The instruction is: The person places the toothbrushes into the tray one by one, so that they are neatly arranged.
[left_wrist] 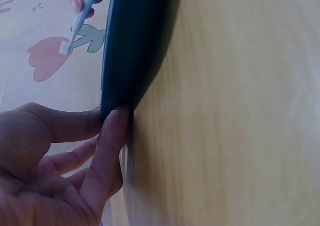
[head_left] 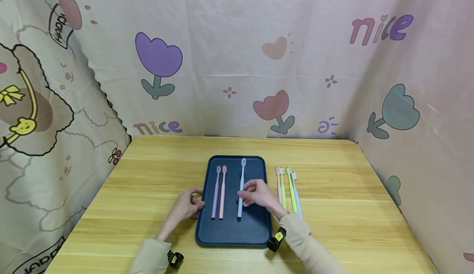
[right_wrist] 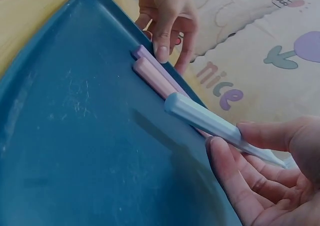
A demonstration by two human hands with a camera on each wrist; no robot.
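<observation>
My right hand (head_left: pixel 256 193) pinches a light blue toothbrush (head_left: pixel 242 183) between thumb and fingers, bristle head pointing away. In the right wrist view the toothbrush (right_wrist: pixel 200 117) is held above the dark blue tray (right_wrist: pixel 65 151), casting a shadow on it. A purple toothbrush (head_left: pixel 215 196) and a pink toothbrush (head_left: pixel 222 196) lie side by side in the tray's left half. At the tray's left edge, my left hand (head_left: pixel 187 204) grips the rim, thumb on top and a finger against the outer wall, as the left wrist view shows at the tray (left_wrist: pixel 132 40).
Right of the tray, several toothbrushes lie in a row on the wooden table (head_left: pixel 326 171): a pink one (head_left: pixel 279 179), two green ones (head_left: pixel 290 183) and a blue one (head_left: pixel 297 196), partly behind my right forearm. A printed curtain (head_left: pixel 222 39) hangs behind the table and at both sides.
</observation>
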